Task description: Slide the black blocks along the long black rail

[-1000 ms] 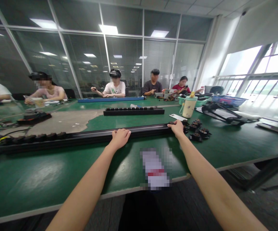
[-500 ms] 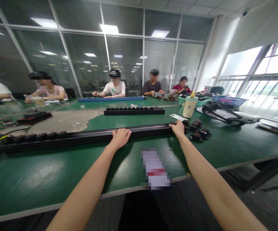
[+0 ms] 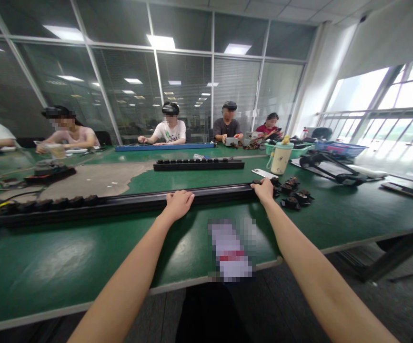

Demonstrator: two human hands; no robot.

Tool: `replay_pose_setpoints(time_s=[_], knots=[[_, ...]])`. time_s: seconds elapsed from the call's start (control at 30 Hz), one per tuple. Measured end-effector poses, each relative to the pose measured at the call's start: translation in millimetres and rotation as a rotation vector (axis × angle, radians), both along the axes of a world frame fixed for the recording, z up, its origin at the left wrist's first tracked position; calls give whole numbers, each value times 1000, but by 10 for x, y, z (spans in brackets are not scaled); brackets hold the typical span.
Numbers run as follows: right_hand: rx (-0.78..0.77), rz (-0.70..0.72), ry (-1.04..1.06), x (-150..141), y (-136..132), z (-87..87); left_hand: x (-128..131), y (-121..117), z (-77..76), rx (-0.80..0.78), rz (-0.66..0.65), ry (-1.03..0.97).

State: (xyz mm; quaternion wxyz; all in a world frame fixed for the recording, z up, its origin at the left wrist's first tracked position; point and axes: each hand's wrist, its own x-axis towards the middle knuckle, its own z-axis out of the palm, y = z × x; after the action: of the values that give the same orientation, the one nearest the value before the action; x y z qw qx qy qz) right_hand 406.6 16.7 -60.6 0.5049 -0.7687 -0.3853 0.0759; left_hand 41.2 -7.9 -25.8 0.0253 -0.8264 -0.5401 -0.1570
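A long black rail lies across the green table in front of me, with several small black modules seated along its left part. My left hand is closed over the rail near its middle, fingers wrapped over the far edge. At the rail's right end, my right hand grips a small black module, which my fingers partly hide; whether it is seated in the rail I cannot tell. Just right of that hand lies a cluster of loose black modules.
Beyond the rail are a shorter black rail with modules, a white phone and a cream tumbler. A blurred pale item lies near the front edge. Several people sit across the table, one behind a blue bar.
My hands hold nearly the same places on the rail. The view has shifted very slightly. Across the table, the person in dark grey has lowered a hand towards a grey box.
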Motion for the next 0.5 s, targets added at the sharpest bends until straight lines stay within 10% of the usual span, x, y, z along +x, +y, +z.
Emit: replay_pose_setpoints(time_s=[0.5], knots=[[61, -26, 19, 43, -3, -24, 2, -3, -2, 2, -1, -9]])
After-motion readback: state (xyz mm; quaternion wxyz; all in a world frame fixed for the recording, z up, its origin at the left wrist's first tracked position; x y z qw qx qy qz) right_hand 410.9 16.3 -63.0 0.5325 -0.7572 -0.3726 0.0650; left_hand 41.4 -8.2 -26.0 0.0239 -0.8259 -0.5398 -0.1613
